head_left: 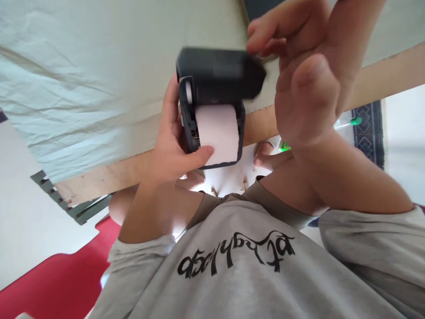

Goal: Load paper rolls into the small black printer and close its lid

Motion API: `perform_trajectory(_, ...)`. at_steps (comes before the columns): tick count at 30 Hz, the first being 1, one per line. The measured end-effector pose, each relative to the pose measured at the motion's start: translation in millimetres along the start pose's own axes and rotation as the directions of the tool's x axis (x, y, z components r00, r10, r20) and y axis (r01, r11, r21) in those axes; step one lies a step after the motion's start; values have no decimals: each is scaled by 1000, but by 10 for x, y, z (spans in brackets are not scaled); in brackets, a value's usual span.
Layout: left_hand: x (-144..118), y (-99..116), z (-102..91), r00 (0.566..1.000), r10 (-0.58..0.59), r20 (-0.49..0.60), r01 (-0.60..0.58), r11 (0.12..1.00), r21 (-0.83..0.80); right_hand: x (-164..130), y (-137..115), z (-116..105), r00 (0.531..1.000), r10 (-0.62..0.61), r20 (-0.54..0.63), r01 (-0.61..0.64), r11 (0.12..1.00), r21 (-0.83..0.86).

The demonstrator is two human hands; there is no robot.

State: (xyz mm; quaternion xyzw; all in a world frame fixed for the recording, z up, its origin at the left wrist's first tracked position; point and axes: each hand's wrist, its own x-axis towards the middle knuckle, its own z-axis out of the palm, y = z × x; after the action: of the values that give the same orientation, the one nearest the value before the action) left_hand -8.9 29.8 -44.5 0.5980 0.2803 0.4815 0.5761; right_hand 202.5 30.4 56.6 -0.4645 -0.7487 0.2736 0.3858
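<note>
At the far left a pale green cloth (83,66) lies creased over a table, its wooden edge (99,177) running as a bare strip towards the right. Below that edge a dark grey slatted piece (59,195) juts out, and a red surface (49,274) fills the lower left corner.

Near the middle, the left hand (172,150) is wrapped around a small dark printer (212,106), palm against its side and thumb pressed on the white paper roll (217,133) that sits in the open compartment. The printer is held up in the air in front of the table edge, just above the chest of the grey shirt (232,266) with black lettering. Its lid (219,73) stands swung open above the roll and looks blurred.

To the right, the right hand (305,75) is up beside the printer, fingertips (262,40) curled and touching the far end of the lid; whether they pinch it or only press on it cannot be told.

Farther right, a small green object (356,120) shows past the forearm, next to a dark patterned mat (368,133)
</note>
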Motion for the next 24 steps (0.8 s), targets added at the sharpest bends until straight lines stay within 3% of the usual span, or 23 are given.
perform_trajectory(2, -25, 42, 10, 1000, 5, 9, -5, 1000, -18, 9, 10, 35, 993, -88, -84, 96, 989, 109)
perform_trajectory(3, -35, 98, 33, 1000, 15, 3, -15, 999, -37, 14, 16, 49, 990, -122, -68, 129, 985, 112)
perform_trajectory(4, -43, 177, 67, 1000, 9, 8, -9, 998, -57, 17, 21, 61, 990, -139, -5, 139, 987, 74)
perform_trajectory(6, -51, 373, 159, 994, -111, -10, 110, 992, -63, 15, 23, 76, 982, -141, 124, 144, 990, -14)
perform_trajectory(8, -54, 537, 244, 962, -269, -45, 266, 962, -60, 0, 21, 91, 973, -127, 192, 135, 990, -31)
perform_trajectory(9, -54, 576, 269, 959, -279, -49, 275, 958, -79, -12, 21, 101, 970, -118, 213, 121, 993, -2)
perform_trajectory(11, -54, 550, 278, 977, -205, -64, 197, 974, -116, -37, 27, 122, 958, -114, 262, 98, 992, 76)
perform_trajectory(12, -54, 496, 266, 991, -94, -93, 84, 991, -104, -48, 34, 131, 953, -114, 280, 87, 990, 108)
perform_trajectory(17, -44, 251, 211, 986, -87, -145, 77, 994, -78, -53, 76, 152, 945, -110, 309, 50, 979, 197)
perform_trajectory(24, -28, 279, 211, 989, -90, -119, 75, 989, -127, -42, 30, 128, 954, -98, 285, 76, 993, 85)
